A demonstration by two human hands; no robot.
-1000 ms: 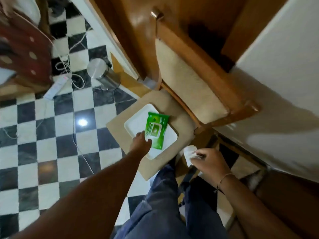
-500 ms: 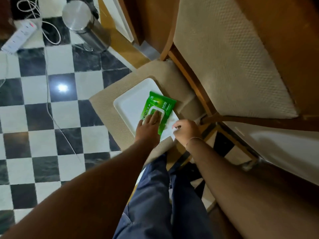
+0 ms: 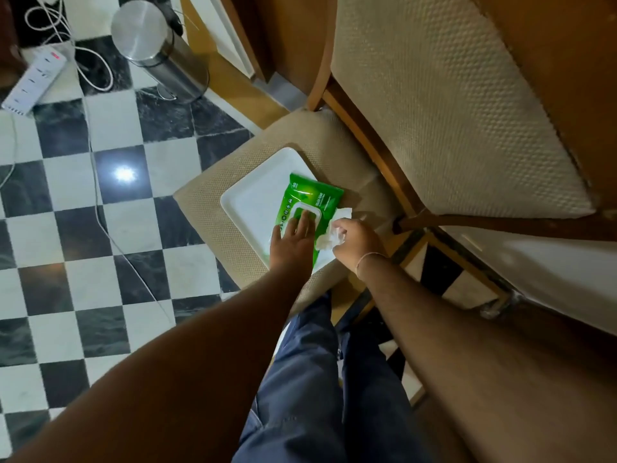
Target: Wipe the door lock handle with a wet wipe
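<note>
1. My left hand [image 3: 293, 243] lies flat with its fingers spread on the lid of the green wet wipe pack [image 3: 309, 208], pressing down and gripping nothing.
2. My right hand [image 3: 355, 243] is clenched around a crumpled white wet wipe [image 3: 334, 228]; one corner of the wipe sticks out toward 12 o'clock, and the rest is bunched under my fingers, so I cannot make out its shape.
3. The pack rests on a white tray [image 3: 257, 202], its 2 o'clock corner hanging past the tray's rim; my left hand hides the pack's near end.
4. The tray sits on the beige chair seat [image 3: 213, 208]. The seat's near edge is hidden behind my forearms and my blue trousers [image 3: 300, 379].
5. At 1 o'clock the chair back [image 3: 450, 105] fills the view, cut off at the top.
6. At 11 o'clock, on the checkered floor [image 3: 66, 228], stand a steel bin [image 3: 157, 48] and a white power strip [image 3: 35, 80].
7. I cannot see the door lock handle.
</note>
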